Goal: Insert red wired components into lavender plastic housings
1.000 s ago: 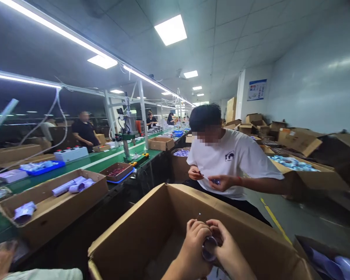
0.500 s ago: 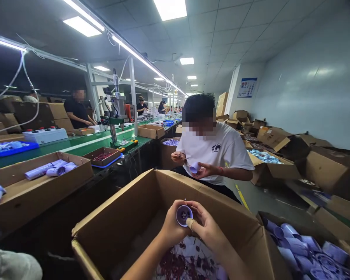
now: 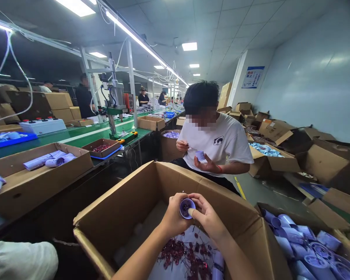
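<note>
since the earlier frame both hands have dropped slightly. left hand (image 3: 172, 217) wraps one small purple plastic cup (image 3: 187, 207) above the open cardboard box (image 3: 128, 210); right hand (image 3: 207, 218) fingertips pinch its rim.

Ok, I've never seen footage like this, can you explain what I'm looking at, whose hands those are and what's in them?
The picture comes from a camera worn on a worker's head, looking forward and down. The two bare hands at the bottom are that worker's own. The left hand grips a small purple cup, and the right hand presses a finger into its open end. Below them is a large open cardboard box holding small dark red parts. At the right, another box holds more purple cups. Opposite, a person in a white T-shirt handles a similar cup beside a green conveyor line.
</note>
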The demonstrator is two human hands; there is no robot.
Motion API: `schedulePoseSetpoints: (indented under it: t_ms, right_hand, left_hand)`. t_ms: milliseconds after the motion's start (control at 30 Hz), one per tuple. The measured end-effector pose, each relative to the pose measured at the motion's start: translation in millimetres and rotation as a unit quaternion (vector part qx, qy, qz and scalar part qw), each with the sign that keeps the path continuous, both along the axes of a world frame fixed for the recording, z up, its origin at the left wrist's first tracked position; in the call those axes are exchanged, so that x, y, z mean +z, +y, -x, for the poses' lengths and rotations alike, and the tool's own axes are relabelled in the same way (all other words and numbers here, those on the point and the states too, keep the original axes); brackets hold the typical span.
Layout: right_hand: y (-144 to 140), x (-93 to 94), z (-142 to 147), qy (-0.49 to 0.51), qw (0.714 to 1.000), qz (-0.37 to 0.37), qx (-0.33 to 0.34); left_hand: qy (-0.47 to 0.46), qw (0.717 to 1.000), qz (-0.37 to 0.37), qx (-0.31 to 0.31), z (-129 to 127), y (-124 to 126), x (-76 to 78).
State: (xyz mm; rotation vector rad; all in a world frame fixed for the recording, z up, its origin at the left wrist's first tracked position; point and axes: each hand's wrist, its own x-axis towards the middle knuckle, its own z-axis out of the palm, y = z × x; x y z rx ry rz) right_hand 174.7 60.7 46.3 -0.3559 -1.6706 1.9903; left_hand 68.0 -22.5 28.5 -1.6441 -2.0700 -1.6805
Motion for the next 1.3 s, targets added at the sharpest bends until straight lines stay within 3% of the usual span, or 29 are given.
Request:
schedulePoseSetpoints:
  t_ms: [233, 533, 633, 733, 900, 1033, 1300]
  right_hand:
    - [3, -1.3, 1, 0.001, 1.000, 0.030, -0.006]
    - [0, 1.1, 2, 0.011, 0.998, 0.057, -0.009]
    - [2, 0.7, 0, 0.027, 0.997, 0.076, 0.016]
    - [2, 3.8, -5, 0.041, 0.997, 0.051, 0.030]
    - [-4, 12.8, -16, 0.036, 0.997, -0.046, 0.055]
    - [-8, 15.5, -21, 0.022, 0.995, -0.074, 0.065]
    - [-8, 13.7, -27, 0.004, 0.995, -0.089, 0.046]
  left_hand:
    - [0.094, 0.994, 0.059, -0.002, -7, -1, 12.9]
    - [0.153, 0.987, 0.051, -0.012, -6, 0, 12.1]
    - [0.085, 0.996, 0.023, -0.006, -7, 0, 13.8]
    - [-0.062, 0.997, -0.006, -0.052, -7, 0, 16.8]
    - [-0.261, 0.950, -0.060, -0.160, -5, -3, 21.3]
    - [-0.291, 0.931, -0.108, -0.192, -5, -4, 22.1]
    - [-0.269, 0.937, -0.111, -0.191, -8, -6, 20.9]
